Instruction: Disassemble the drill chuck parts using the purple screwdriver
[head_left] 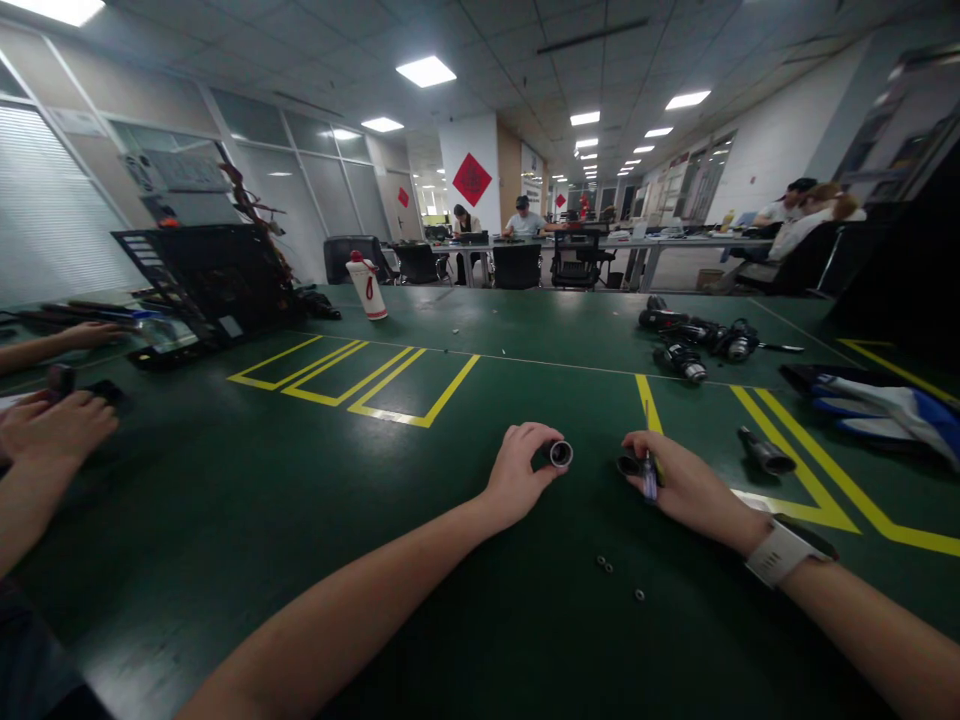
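Observation:
My left hand [521,468] is closed round a short metal tube [560,454], its open end facing me. To the right, my right hand [679,485] grips a screwdriver [649,484] with a clear bluish handle and its thin shaft pointing up. A second dark round metal piece [627,465] shows at those fingertips; whether it is held or only touched I cannot tell. Several small metal nuts or rings [639,595] lie on the green table [420,620] between my forearms. Right of my right hand lies a dark metal tubular part [766,452] with a flared end.
Dark power tools [694,340] lie at the back right, with blue-white gloves [885,410] nearer. A white bottle [367,287] and a black rack [217,280] stand back left. Another person's hands [56,430] are at the left edge. Yellow tape [390,415] marks the tabletop.

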